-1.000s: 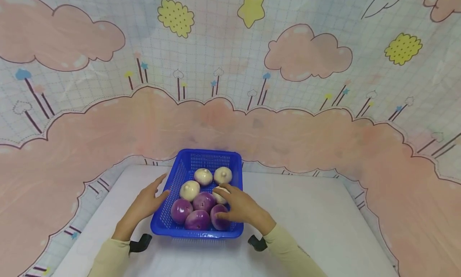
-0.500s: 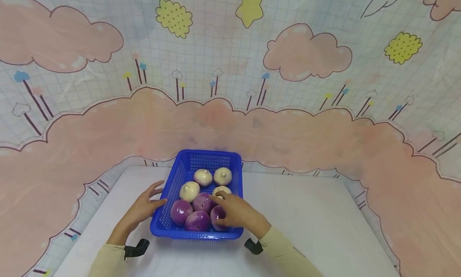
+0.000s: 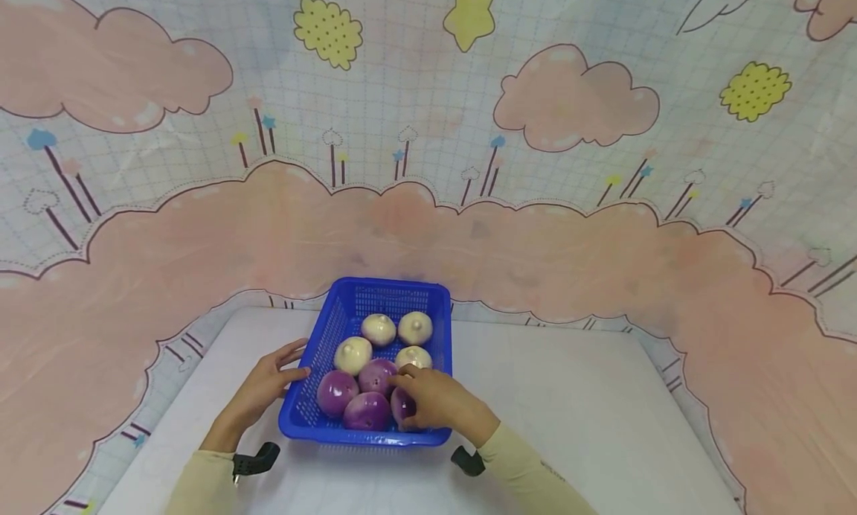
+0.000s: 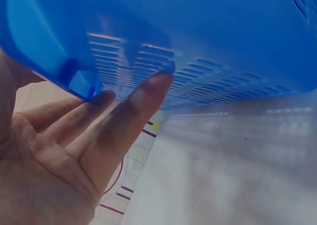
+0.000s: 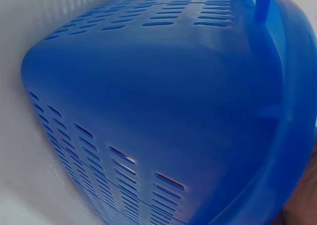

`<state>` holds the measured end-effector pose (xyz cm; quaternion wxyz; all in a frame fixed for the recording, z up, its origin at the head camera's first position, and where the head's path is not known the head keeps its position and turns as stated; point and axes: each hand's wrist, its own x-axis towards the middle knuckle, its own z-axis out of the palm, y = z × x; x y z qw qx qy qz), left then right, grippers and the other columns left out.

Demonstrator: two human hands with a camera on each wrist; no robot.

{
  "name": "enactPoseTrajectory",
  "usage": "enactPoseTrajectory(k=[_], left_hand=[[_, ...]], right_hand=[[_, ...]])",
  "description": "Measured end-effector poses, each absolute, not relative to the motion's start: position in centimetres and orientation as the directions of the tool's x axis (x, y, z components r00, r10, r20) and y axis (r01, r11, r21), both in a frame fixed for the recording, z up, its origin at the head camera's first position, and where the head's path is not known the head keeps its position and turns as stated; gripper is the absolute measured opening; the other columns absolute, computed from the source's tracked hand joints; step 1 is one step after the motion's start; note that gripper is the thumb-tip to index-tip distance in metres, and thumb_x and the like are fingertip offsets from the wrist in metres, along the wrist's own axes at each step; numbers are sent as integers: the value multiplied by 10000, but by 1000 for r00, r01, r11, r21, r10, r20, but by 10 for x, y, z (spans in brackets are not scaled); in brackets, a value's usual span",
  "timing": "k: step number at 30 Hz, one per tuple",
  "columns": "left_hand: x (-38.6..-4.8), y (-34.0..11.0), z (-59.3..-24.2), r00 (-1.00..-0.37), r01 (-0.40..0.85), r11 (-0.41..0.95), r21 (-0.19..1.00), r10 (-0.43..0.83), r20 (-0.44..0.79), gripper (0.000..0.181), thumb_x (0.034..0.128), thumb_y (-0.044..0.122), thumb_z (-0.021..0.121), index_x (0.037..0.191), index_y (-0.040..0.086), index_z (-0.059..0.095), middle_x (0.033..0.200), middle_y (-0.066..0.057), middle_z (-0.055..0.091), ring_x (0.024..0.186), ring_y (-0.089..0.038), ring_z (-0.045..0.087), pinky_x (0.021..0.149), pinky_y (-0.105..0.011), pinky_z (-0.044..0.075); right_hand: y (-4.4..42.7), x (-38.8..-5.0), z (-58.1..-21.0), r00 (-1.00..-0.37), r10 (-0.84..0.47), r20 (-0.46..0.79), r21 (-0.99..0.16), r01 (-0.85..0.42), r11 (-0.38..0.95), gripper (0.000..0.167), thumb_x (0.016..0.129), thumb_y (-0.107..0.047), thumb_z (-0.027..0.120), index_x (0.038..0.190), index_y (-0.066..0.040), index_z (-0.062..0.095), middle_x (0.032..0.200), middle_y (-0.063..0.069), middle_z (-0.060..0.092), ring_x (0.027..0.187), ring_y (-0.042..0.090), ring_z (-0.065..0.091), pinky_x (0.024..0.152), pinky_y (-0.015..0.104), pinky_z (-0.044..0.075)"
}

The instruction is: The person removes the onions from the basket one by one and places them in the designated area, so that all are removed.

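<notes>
Basket [image 3: 364, 437] holds 4 white, 4 purple bulbs [image 3: 367, 411].

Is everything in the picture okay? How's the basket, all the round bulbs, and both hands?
Blue basket: upright, uncovered, on the table
White bulbs: four, inside, not held
Left hand: at the basket's side
Right hand: gripping the near-right purple bulb
Other purple bulbs: three, inside, not held

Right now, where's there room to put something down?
The white table is bare right of the blue basket, beyond the right sleeve, and between both sleeves. The basket's near end is crowded: purple vegetables and the right grip.
</notes>
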<state>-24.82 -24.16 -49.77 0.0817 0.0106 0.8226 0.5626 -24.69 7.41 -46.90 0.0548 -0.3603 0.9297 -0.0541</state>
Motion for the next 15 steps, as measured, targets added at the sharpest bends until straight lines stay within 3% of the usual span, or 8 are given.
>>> enactPoseTrajectory(k=[7,15], left_hand=[[-247,-242,-501,-988,-68,313,947,112,-108,664,969,169,582,1546,83,265,1535,-307,332,1153,-419,633,835,-474,603],[-246,-242,-503,-985,-77,319,945,120,-121,679,978,210,580,1557,116,239,1539,-294,333,1192,-437,606,859,-500,592]], right_hand=[[72,-245,-470,-717,-695,-51,-61,-693,719,645,758,-407,822,1343,-280,582,1176,-41,620,939,115,642,834,288,571],[70,-246,-475,-717,-695,-49,-29,-695,719,603,759,-380,824,1314,-288,606,1151,-35,627,948,140,647,818,313,570]])
